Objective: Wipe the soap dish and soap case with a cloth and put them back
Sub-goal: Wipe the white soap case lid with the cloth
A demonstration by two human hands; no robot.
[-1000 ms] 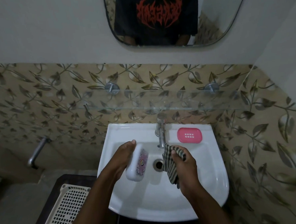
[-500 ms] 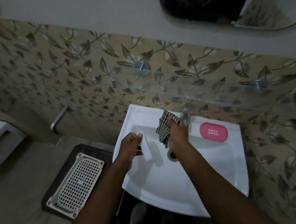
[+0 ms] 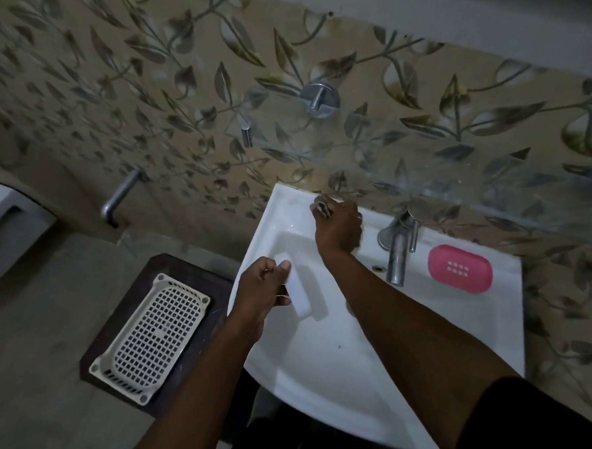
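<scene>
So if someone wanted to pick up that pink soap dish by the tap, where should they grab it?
Probably across its two long edges, coming from above. The pink soap dish lies flat on the sink ledge, a low rounded oval with open space around it. The tap stands to its left, so a hand coming from the right or front would stay clear.

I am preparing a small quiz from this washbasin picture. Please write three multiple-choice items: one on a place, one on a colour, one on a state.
1. Where does the oval soap dish lie?
A. on the white ceramic basin's rim, right of the chrome tap
B. in the cream plastic basket
C. on the floor

2. What colour is that dish?
A. blue
B. pink
C. black

3. What does the left hand do?
A. hangs empty
B. turns the tap
C. grips the white soap case

Answers: 1 A, it rests beside the tap; 2 B, plainly pink; 3 C, fingers close around the case.
</scene>
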